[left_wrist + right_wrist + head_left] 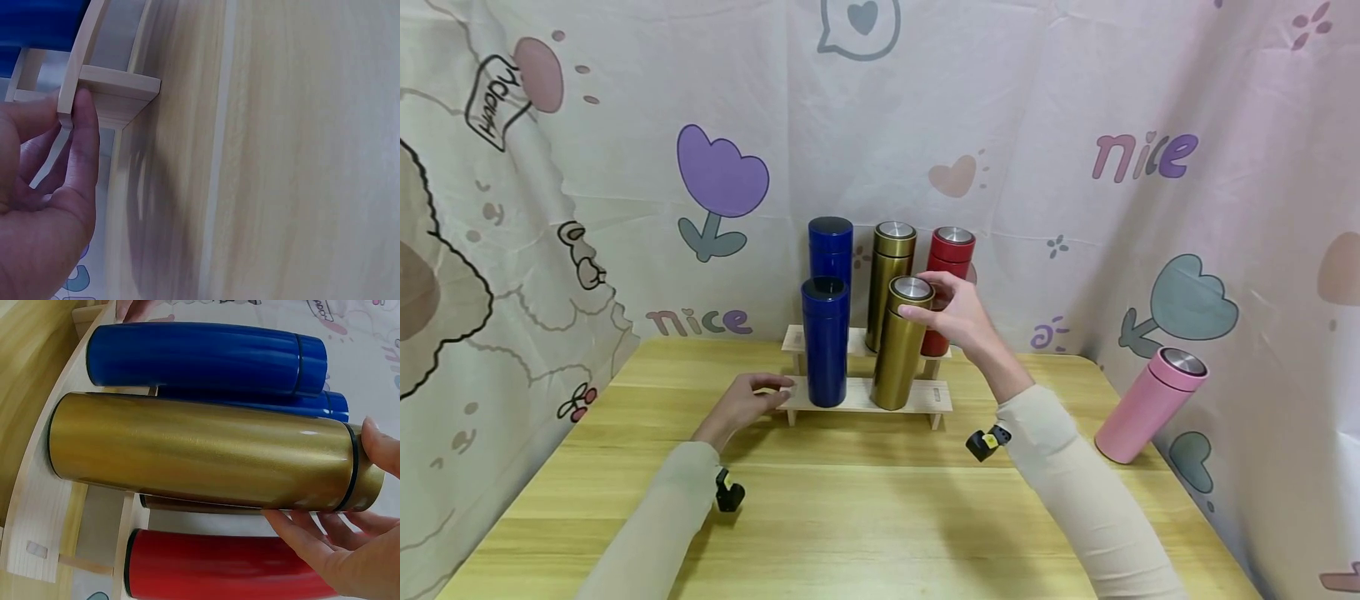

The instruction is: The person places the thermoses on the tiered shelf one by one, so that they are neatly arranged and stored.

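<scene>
My right hand (953, 315) grips the front gold thermos (898, 354) around its lid end, thumb on one side and fingers on the other. That thermos stands on the lower step of a two-tier wooden rack (859, 395), tilted slightly. My left hand (53, 169) pinches the left end of the lower step between thumb and fingers. Beside the gold one, a blue thermos (826, 350) stands on the same step. Behind, on the upper step, are another blue thermos (831, 246), a second gold thermos (887, 283) and a red thermos (951, 250), partly hidden by my right hand.
A pink thermos (1150, 407) stands on the right part of the wooden table (850, 517), near its edge. Patterned cloth (1030, 100) hangs behind the rack and along both sides. Each wrist carries a small black camera (987, 442).
</scene>
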`<action>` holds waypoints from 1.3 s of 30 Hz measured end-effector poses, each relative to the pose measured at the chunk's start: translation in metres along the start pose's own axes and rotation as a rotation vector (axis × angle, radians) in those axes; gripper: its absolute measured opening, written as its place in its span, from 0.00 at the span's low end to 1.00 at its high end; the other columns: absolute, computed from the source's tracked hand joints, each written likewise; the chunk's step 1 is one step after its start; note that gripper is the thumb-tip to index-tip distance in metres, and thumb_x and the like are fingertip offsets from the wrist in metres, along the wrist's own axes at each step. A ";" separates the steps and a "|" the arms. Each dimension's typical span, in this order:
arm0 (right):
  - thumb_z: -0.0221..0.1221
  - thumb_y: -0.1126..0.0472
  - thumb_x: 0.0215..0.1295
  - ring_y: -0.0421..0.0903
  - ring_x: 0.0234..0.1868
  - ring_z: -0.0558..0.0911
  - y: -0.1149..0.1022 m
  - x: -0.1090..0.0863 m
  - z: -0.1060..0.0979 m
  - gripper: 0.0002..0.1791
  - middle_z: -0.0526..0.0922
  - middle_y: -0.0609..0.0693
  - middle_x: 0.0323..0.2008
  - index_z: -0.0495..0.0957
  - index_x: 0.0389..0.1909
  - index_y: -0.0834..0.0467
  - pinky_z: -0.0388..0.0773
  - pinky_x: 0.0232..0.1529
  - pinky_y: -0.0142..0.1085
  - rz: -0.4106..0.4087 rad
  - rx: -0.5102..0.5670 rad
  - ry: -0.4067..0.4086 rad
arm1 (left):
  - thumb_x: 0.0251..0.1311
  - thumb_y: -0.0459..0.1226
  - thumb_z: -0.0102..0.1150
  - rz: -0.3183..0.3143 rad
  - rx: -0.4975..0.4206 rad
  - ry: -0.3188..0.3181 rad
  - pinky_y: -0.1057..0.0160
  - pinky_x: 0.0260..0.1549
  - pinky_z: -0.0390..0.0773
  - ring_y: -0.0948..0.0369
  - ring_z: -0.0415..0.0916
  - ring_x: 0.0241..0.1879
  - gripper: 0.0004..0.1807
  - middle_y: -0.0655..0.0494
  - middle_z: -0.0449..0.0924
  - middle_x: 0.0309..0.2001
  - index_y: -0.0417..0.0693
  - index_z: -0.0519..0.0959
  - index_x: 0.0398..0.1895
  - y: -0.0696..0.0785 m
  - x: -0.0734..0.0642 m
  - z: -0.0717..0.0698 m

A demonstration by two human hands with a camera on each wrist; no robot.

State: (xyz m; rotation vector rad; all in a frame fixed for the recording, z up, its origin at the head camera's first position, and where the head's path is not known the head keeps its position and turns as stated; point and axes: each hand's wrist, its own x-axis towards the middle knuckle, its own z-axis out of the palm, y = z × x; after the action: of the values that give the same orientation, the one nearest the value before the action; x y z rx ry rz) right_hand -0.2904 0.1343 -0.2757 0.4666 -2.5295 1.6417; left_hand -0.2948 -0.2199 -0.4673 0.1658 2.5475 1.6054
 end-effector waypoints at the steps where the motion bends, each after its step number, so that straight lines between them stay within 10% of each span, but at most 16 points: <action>1: 0.72 0.58 0.61 0.52 0.53 0.81 0.000 0.000 0.001 0.34 0.80 0.57 0.60 0.73 0.67 0.58 0.82 0.53 0.36 -0.002 -0.003 0.002 | 0.73 0.41 0.61 -0.001 0.000 0.000 0.57 0.52 0.85 0.58 0.82 0.51 0.20 0.40 0.78 0.63 0.42 0.81 0.63 0.000 0.000 0.000; 39: 0.75 0.57 0.58 0.49 0.44 0.79 0.005 0.013 0.026 0.36 0.83 0.57 0.55 0.74 0.66 0.60 0.77 0.42 0.31 -0.015 -0.033 0.042 | 0.72 0.39 0.61 -0.010 -0.002 -0.003 0.59 0.52 0.86 0.56 0.82 0.52 0.19 0.40 0.79 0.62 0.42 0.81 0.62 0.000 -0.001 -0.001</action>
State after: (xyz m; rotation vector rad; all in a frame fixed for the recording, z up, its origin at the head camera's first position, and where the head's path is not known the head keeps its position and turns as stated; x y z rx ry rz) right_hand -0.3020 0.1103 -0.2880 0.4428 -2.5126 1.5855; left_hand -0.2940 -0.2208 -0.4674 0.1553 2.5407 1.6025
